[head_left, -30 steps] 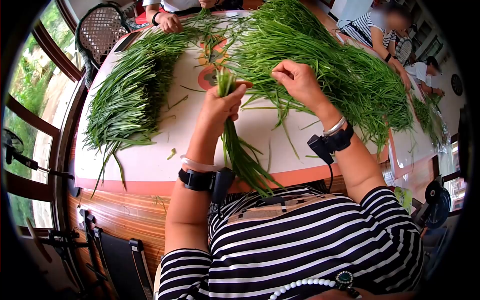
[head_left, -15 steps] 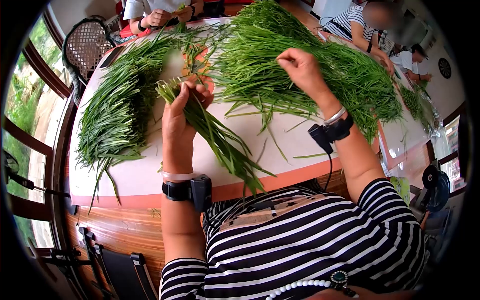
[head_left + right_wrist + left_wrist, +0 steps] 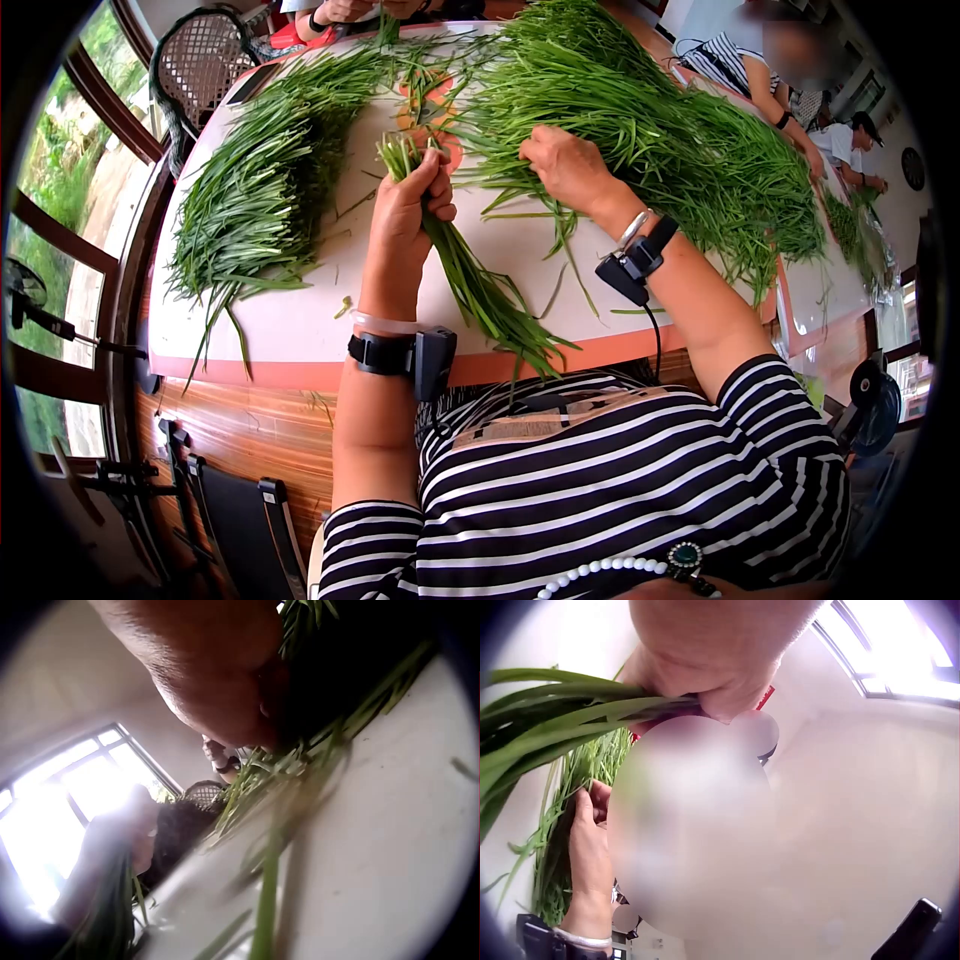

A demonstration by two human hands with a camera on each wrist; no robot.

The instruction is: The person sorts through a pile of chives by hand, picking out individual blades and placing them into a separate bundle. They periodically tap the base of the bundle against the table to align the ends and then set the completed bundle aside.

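Note:
My left hand [image 3: 405, 205] grips a bundle of green chives [image 3: 470, 280], its pale cut ends above the fist and its leaves trailing down to the right over the table edge. In the left wrist view the leaves [image 3: 547, 724] fan out to the left of the fist. My right hand [image 3: 575, 170] is at the left edge of a large chive heap [image 3: 590, 90], fingers bent and fingertips right at the stems. From the left wrist, the right hand's thumb and fingers [image 3: 583, 806] appear close together at the chives; I cannot tell whether they pinch a stem.
A neat pile of chives [image 3: 255, 180] lies on the left of the white, pink-edged table [image 3: 270, 340]. Loose blades [image 3: 555, 290] lie in front of the heap. A person's hands [image 3: 345, 10] work across the table; another person [image 3: 745, 75] sits at the far right. A phone [image 3: 252, 84] lies at the far left.
My right hand has come in from above to the edge of the large heap. My left hand keeps its grip on the bundle, whose cut ends now lean left instead of standing up.

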